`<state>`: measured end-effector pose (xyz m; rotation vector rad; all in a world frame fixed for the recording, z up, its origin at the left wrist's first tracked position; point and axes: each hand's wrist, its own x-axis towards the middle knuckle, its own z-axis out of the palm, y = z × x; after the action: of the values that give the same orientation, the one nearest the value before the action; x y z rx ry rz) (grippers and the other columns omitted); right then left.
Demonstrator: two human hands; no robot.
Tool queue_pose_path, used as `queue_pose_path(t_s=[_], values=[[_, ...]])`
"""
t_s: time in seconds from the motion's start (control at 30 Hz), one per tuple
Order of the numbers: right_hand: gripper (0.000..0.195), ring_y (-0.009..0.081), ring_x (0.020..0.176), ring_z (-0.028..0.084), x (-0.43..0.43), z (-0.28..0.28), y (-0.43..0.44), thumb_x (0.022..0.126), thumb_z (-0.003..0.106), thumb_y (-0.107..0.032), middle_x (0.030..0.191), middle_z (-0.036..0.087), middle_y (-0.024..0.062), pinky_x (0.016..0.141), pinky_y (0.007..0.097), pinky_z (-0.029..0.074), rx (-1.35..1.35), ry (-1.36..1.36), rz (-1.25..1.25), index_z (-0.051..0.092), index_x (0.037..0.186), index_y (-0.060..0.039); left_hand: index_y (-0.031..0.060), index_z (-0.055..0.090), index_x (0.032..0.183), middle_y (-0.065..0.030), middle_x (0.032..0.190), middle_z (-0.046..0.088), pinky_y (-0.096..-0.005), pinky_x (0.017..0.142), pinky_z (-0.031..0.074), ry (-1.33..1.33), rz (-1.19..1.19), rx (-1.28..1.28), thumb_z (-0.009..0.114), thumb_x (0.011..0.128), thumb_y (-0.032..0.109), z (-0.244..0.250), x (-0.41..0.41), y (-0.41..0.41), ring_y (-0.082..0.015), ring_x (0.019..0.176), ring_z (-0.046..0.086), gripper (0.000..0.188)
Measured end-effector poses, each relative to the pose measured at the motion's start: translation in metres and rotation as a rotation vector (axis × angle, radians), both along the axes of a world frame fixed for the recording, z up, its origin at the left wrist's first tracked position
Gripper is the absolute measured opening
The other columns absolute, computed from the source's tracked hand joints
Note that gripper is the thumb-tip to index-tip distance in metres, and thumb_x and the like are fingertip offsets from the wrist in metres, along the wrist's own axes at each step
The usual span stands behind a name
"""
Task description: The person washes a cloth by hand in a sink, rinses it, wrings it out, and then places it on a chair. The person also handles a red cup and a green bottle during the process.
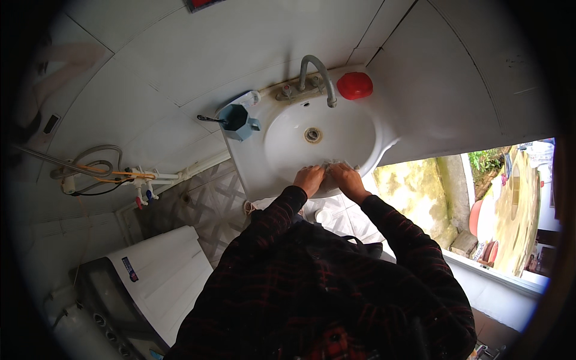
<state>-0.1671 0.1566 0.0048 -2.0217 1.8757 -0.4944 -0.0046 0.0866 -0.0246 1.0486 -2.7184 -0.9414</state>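
Side by side at the front rim of a white ceramic washbasin [288, 153], my left hand [310, 180] and my right hand [349, 181] both grip a crumpled pale cloth [331, 175]. Part of the cloth hangs over the basin's inner edge between my fingers; the rest is hidden under my hands. Beyond them lies the metal drain [312, 134]. A curved metal faucet [320, 67] arches over the back of the bowl, and no water stream shows.
A blue mug [239, 128] with a dark-handled utensil stands on the left ledge, beside a white tube [247, 99]. A red soap box [355, 85] sits at the back right. A washing machine [157, 274] is at lower left, below wall pipes and hoses [153, 175]. An open doorway [418, 189] is at right.
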Motion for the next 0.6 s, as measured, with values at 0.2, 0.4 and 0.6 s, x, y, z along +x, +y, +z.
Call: queue_pose_path(t_s=[0.2,0.4,0.6], values=[[0.029,0.0286,0.084,0.065,0.003,0.025,-0.056,0.094,0.049,-0.018,0.095,0.066,0.0185,0.077,0.0357,0.05,-0.084,-0.398,-0.266,0.06,0.114,0.0005,0.0043,0.056,0.114,-0.0121,0.111,0.058,-0.0415,0.083,0.046,0.479,0.314,-0.175,0.057,0.087,0.014,0.053,0.021,-0.037,-0.0319,0.1,0.056,0.028],[0.034,0.0185,0.075,0.061,-0.003,0.032,-0.086,0.095,0.049,-0.027,0.081,0.065,0.0154,0.071,0.0321,0.048,-0.002,-0.601,-0.419,0.062,0.109,0.0012,0.0011,0.057,0.114,-0.0176,0.099,0.064,-0.0395,0.076,0.05,0.543,0.512,0.048,0.056,0.09,0.014,0.068,0.102,-0.014,-0.0337,0.089,0.062,0.028],[0.035,0.0095,0.074,0.051,-0.012,0.031,-0.095,0.096,0.05,-0.027,0.081,0.061,0.0022,0.067,0.0263,0.044,0.151,-0.822,-0.444,0.064,0.102,0.0044,0.0008,0.062,0.106,-0.0168,0.094,0.065,-0.0383,0.075,0.05,0.36,0.878,0.0,0.054,0.091,0.02,0.034,0.237,0.102,-0.0332,0.089,0.063,0.025]])
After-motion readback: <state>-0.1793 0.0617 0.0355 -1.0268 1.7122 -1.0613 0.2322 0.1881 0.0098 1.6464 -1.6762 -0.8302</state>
